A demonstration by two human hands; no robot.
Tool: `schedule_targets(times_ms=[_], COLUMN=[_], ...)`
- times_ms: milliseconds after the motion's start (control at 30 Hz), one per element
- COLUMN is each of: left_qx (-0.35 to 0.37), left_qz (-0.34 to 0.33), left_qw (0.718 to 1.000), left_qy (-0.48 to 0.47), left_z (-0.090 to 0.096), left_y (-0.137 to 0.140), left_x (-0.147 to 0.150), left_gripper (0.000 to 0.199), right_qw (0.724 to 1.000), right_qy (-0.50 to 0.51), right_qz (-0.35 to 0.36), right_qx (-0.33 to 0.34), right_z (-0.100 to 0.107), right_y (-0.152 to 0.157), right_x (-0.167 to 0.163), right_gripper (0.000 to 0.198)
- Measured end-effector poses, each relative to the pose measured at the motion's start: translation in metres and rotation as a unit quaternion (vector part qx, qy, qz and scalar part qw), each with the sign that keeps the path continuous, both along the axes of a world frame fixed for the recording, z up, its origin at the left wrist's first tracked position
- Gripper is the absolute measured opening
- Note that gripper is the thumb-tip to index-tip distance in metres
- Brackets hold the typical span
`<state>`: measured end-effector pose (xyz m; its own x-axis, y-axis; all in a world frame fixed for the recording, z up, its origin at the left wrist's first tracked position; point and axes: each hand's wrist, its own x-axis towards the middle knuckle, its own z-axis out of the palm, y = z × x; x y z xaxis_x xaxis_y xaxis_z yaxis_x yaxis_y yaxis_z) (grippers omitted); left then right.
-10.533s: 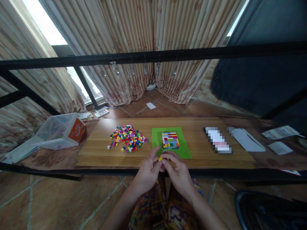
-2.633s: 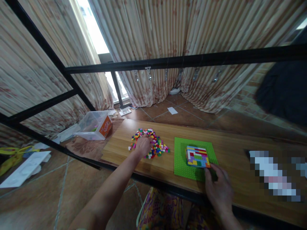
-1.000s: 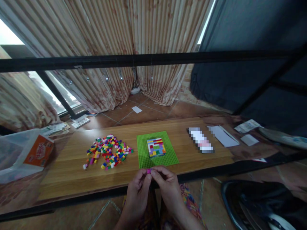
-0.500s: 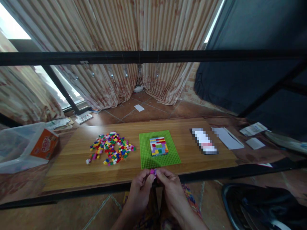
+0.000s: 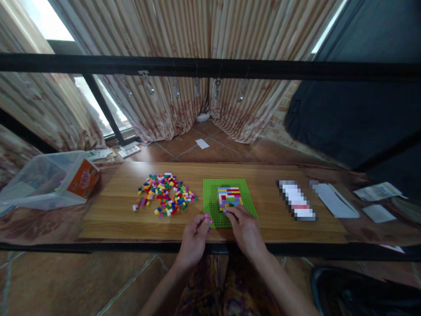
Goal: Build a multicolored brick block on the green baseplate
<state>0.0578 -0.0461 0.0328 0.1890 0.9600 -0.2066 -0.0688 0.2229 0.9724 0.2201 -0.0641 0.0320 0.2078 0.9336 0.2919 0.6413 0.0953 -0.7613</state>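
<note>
Pinched between the thumb and fingers of my left hand (image 5: 193, 237) is a small magenta toy brick (image 5: 207, 216), just off the near left corner of the green baseplate (image 5: 210, 188). My right hand (image 5: 247, 228) reaches over the plate and grips a small purple brick (image 5: 225, 211) at the near edge of the brick build (image 5: 228, 196). The build is a low, roughly square block of red, white, yellow, blue and lilac bricks. My right fingers cover its near right corner. Whether the purple brick touches it I cannot tell.
A spread of loose coloured bricks (image 5: 166, 193) lies left of the plate on the wooden tabletop (image 5: 115, 210). Further left stands a clear plastic bin (image 5: 46, 175) with an orange label. To the right lie a pixelated item (image 5: 297, 199) and white paper (image 5: 335, 199). A black bar (image 5: 210, 66) crosses beyond.
My hands, together on the bricks before, have moved apart. The right has gone forward to the build with the purple brick; the left keeps the magenta one. The camera view has shifted left.
</note>
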Motion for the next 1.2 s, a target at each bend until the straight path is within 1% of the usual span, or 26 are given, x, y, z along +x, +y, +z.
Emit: schedule_targets(times_ms=[67,167,233,300,367,433,567,633,700,767,833,933,1033,1200], left_qx=[0.010,0.028,0.038,0.048,0.056,0.065,0.084,0.086,0.090,0.095,0.100,0.097,0.095,0.092], left_qz=[0.003,-0.006,-0.017,-0.029,-0.040,-0.045,-0.052,-0.054,-0.058,-0.059,-0.059,-0.059,-0.063,-0.051], left_qw=[1.000,0.999,0.998,0.997,0.996,0.996,0.995,0.995,0.994,0.994,0.993,0.993,0.993,0.994], left_qy=[-0.018,-0.041,-0.049,-0.052,-0.048,-0.039,-0.022,-0.018,-0.008,0.004,0.011,0.013,0.020,0.023], left_z=[-0.001,-0.006,-0.010,-0.014,-0.018,-0.019,-0.019,-0.018,-0.016,-0.015,-0.013,-0.011,-0.012,-0.018], left_y=[0.006,0.013,0.017,0.018,0.017,0.016,0.011,0.010,0.008,0.007,0.007,0.006,0.005,0.006], left_x=[0.004,0.012,0.018,0.022,0.026,0.027,0.027,0.027,0.026,0.027,0.027,0.027,0.026,0.025], left_gripper=[0.033,0.033,0.031,0.029,0.028,0.026,0.024,0.024,0.024,0.023,0.024,0.027,0.028,0.027], right_qw=[0.993,0.968,0.954,0.948,0.951,0.961,0.975,0.983,0.989,0.989,0.982,0.973,0.973,0.984], right_qy=[-0.112,-0.243,-0.288,-0.304,-0.292,-0.262,-0.206,-0.175,-0.144,-0.141,-0.165,-0.193,-0.183,-0.128], right_qz=[0.030,0.062,0.073,0.082,0.086,0.085,0.070,0.052,0.016,-0.035,-0.082,-0.122,-0.138,-0.119], right_qx=[0.002,-0.020,-0.037,-0.047,-0.046,-0.041,-0.036,-0.023,0.001,0.029,0.046,0.037,0.019,0.026], right_z=[0.001,0.004,0.007,0.011,0.014,0.014,0.009,0.006,0.003,0.002,0.000,-0.006,-0.014,-0.026], right_y=[0.008,0.019,0.025,0.029,0.031,0.032,0.029,0.026,0.023,0.021,0.022,0.026,0.030,0.032], right_x=[0.002,0.005,0.007,0.008,0.010,0.011,0.015,0.016,0.017,0.016,0.013,0.006,0.001,0.001], right_gripper=[0.024,0.023,0.021,0.020,0.020,0.021,0.020,0.018,0.019,0.023,0.031,0.046,0.053,0.053])
